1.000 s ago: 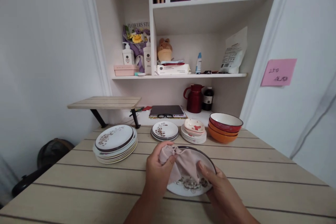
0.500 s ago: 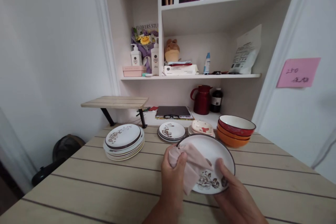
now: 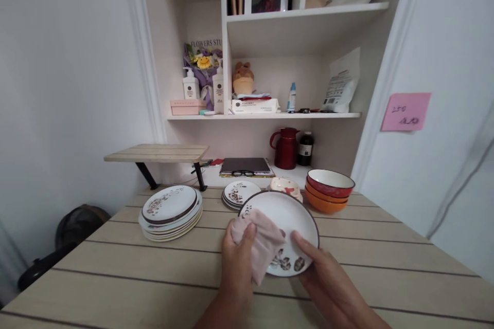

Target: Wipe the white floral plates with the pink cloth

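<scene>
Above the front of the table, a white plate [image 3: 289, 213] with a dark rim and brown flower print is tilted up towards me. My right hand [image 3: 322, 267] grips its lower right edge, thumb on the face and fingers behind. My left hand [image 3: 240, 252] is closed on a pale pink cloth [image 3: 264, 241], which lies against the left side of the plate and covers part of the print. The left fingers are partly hidden by the cloth and the plate's edge.
On the left stands a stack of plates [image 3: 170, 205]. Small plates [image 3: 241, 193], a patterned dish [image 3: 285, 185] and stacked red and orange bowls [image 3: 330, 190] sit behind the held plate. A low wooden shelf [image 3: 156, 152] rises at the back left, and a red jug [image 3: 286, 149] stands further back.
The view has shifted, so the scene appears further left. Against the plate, the cloth has changed its folds and uncovers flower marks near the upper left rim. Both hands keep their holds.
</scene>
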Tool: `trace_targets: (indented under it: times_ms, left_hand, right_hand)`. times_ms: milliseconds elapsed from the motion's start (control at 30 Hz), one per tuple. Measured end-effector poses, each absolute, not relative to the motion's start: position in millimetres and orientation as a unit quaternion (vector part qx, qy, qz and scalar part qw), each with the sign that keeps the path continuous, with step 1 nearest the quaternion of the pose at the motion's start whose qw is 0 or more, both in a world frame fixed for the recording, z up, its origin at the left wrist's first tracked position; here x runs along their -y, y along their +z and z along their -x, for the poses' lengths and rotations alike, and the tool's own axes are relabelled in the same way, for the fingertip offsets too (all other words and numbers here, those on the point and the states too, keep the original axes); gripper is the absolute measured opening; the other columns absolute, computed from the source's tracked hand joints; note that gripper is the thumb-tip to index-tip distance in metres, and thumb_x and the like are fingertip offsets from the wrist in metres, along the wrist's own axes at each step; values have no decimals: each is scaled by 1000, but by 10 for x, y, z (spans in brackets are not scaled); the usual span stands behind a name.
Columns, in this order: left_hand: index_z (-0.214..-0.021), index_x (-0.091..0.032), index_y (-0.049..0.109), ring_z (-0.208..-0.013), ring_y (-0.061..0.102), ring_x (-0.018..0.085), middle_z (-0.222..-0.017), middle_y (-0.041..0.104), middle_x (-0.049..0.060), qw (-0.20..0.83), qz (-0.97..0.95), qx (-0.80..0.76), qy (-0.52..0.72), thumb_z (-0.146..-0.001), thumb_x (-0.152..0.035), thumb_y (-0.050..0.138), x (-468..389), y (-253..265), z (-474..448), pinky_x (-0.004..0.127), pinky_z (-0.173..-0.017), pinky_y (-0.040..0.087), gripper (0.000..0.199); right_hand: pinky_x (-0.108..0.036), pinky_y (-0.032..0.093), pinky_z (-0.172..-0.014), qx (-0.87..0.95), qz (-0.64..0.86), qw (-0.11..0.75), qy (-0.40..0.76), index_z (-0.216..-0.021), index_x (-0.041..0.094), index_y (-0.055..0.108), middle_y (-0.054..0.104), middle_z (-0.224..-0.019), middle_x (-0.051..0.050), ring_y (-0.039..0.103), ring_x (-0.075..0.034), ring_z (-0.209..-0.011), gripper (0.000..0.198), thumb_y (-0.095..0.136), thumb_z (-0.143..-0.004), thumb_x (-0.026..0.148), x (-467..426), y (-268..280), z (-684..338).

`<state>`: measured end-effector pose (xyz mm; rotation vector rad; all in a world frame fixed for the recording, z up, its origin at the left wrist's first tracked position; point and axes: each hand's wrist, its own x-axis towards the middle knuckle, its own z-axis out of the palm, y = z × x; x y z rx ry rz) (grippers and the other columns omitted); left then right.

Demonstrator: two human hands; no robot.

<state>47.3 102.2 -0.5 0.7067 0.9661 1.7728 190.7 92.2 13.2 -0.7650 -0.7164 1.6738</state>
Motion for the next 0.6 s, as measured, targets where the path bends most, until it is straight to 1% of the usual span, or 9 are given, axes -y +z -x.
trace_targets:
  times_ms: [67,167,233,267,333,400,433,500,600]
  left_hand:
    - [-101,-16,63,-86,68,23,-94,72,8,467,-333,-406,711,-60,-43,80,-995,87,-395,32,-78,52,52]
    - [-98,-19,66,-82,66,21,-90,72,6,382,-423,-459,681,-68,-37,74,-933,224,-322,29,-76,50,36]
    - [-90,-20,69,-81,64,20,-88,72,4,323,-504,-473,646,-69,-27,69,-891,295,-296,28,-76,49,23]
    - [-88,-21,70,-81,64,20,-87,71,4,295,-539,-468,635,-69,-20,66,-875,319,-286,28,-77,48,20]
    - [-86,-23,72,-83,63,21,-86,71,3,263,-627,-434,591,-63,-7,58,-855,340,-269,28,-78,47,31]
    - [-88,-26,73,-85,63,21,-86,70,3,246,-697,-396,545,-58,-1,52,-852,330,-259,28,-78,46,44]
    - [-89,-27,73,-86,62,21,-87,70,3,242,-717,-384,529,-57,-1,50,-855,320,-259,28,-79,46,47]
    - [-90,-27,73,-86,63,21,-87,70,3,245,-721,-383,523,-58,-1,51,-865,298,-273,27,-78,46,46]
    - [-87,-24,72,-79,63,19,-85,71,2,273,-654,-425,563,-64,-8,59,-887,281,-307,25,-75,46,31]
  right_hand:
    - [-37,52,-81,352,345,540,683,-110,13,65,74,-98,-11,68,-24,-85,45,75,-71,35,-916,184,-1952]
    - [-37,49,-84,400,345,541,654,-115,17,63,71,-107,-9,65,-25,-94,53,77,-68,34,-925,250,-2023]
    - [-37,48,-84,433,352,546,624,-116,20,62,71,-105,-7,64,-26,-95,54,78,-66,35,-942,281,-2079]
    - [-36,48,-82,457,364,546,600,-113,20,64,72,-102,-6,64,-25,-93,51,77,-66,36,-950,295,-2111]
    - [-31,47,-75,526,392,530,537,-100,21,68,72,-91,-3,63,-22,-84,38,77,-66,35,-958,325,-2176]
    - [-27,44,-68,599,405,502,475,-85,20,69,70,-81,-2,60,-19,-77,23,75,-68,34,-951,350,-2227]
    - [-26,43,-67,623,404,494,452,-80,20,68,68,-78,-1,58,-18,-75,18,74,-70,34,-943,355,-2241]
    - [-26,42,-66,636,403,498,430,-78,21,67,67,-77,-1,57,-17,-75,15,72,-72,34,-926,339,-2239]
    - [-24,42,-66,582,408,542,450,-77,21,63,66,-78,1,57,-16,-74,17,72,-72,35,-909,264,-2171]
